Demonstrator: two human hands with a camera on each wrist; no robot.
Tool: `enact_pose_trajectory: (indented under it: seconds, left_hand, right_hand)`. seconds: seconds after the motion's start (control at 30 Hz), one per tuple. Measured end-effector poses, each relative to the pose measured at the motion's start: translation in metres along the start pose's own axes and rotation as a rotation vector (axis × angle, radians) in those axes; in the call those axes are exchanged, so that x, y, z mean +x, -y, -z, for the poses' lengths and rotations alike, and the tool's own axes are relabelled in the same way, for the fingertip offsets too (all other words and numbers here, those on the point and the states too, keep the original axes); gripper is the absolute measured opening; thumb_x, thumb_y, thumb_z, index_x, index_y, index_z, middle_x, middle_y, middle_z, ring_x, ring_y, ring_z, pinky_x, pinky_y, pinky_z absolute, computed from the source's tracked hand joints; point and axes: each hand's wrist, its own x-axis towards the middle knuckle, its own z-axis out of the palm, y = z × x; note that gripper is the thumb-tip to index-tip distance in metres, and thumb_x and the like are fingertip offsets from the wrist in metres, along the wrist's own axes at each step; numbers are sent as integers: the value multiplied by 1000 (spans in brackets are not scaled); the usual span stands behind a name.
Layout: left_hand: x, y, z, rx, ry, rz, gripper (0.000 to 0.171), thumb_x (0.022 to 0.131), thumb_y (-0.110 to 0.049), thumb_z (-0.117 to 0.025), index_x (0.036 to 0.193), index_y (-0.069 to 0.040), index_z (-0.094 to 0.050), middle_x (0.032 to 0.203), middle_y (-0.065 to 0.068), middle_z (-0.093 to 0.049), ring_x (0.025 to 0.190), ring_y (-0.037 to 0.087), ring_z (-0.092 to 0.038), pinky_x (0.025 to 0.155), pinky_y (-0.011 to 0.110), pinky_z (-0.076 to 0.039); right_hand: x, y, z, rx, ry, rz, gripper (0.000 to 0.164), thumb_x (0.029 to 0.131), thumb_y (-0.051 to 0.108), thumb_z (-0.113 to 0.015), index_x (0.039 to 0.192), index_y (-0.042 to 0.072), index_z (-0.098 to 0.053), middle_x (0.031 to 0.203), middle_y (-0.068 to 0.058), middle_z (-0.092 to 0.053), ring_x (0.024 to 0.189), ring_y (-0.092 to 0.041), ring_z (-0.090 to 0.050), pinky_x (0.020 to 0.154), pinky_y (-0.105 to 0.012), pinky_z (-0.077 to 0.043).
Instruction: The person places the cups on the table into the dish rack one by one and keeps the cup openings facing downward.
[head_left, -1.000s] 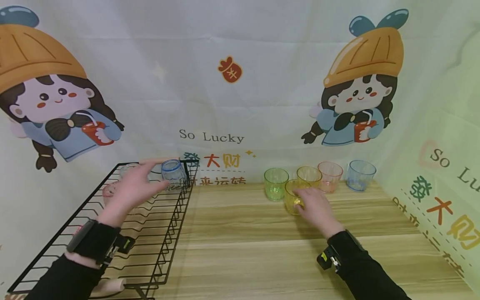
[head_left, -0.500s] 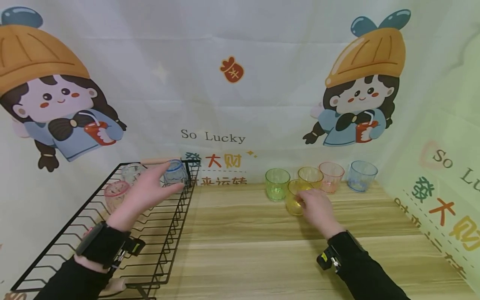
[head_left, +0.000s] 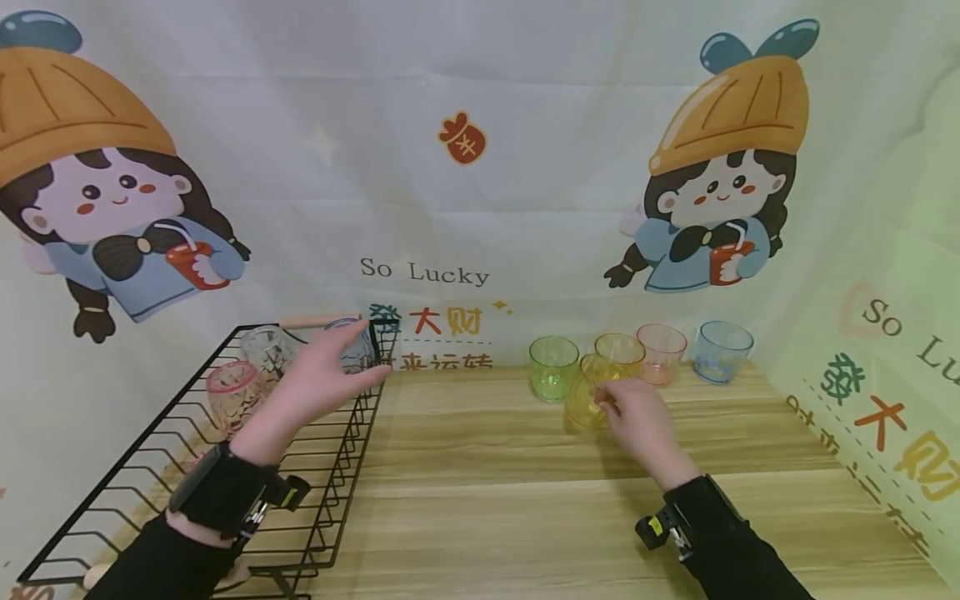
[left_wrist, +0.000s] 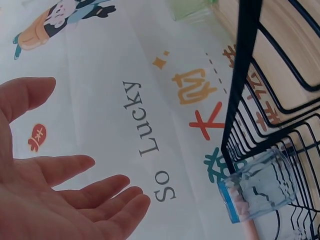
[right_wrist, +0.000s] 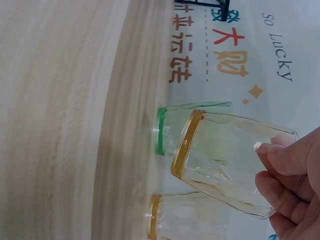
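My right hand [head_left: 645, 429] pinches the rim of a yellow-tinted glass [head_left: 581, 407] at the back of the table; the glass leans to one side. In the right wrist view, thumb and fingers grip its rim, and its thick amber base [right_wrist: 187, 145] points toward the tabletop. Just behind stand a green glass [head_left: 553, 371] and a second yellow glass [head_left: 622, 350]. My left hand [head_left: 318, 371], thumb and fingers spread and holding nothing, hovers over the black wire rack [head_left: 330, 492]. Behind that hand, a blue glass [left_wrist: 260, 187] sits in the rack's far corner, partly hidden in the head view.
On the rack's left side stand a pink glass [head_left: 234, 396] and a clear glass [head_left: 266, 348]. At the back right of the wooden table [head_left: 525, 525] are another pink glass [head_left: 663, 354] and a blue glass [head_left: 723, 354]. A printed cloth [head_left: 540, 183] rises behind.
My left hand has moved right over the rack, uncovering the pink and clear glasses. My right fingers have closed on the yellow glass's rim, and the glass has tipped from upright.
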Motion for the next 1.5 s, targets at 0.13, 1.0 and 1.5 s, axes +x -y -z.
enact_pose_trajectory:
  seconds: [0.13,1.0,1.5]
  left_hand:
    - [-2,-7,-2,2,-7,-20,79,95,-35,-66,155,0,-27,154,29,-30,141,48,-26,112,64,-24]
    - [-8,-37,-17,-67,-52,-128,76,93,-31,-69,154,-4,-32,154,22,-35,141,42,-30,113,62,-24]
    - [-7,-49,-26,-141,-87,-173,78,90,-32,-73,154,-8,-35,154,16,-38,138,38,-37,108,57,-37]
  right_hand:
    - [0,5,4,34,-6,-26,10,84,-2,-74,88,4,-68,89,-11,-71,86,-33,-64,76,-47,-52]
    - [2,38,22,324,-146,-43,15,87,-3,-72,102,-1,-71,95,-14,-70,95,-35,-63,86,-52,-50]
    - [4,61,30,535,-232,-57,16,89,-3,-70,105,0,-71,101,-10,-71,97,-24,-62,86,-28,-46]
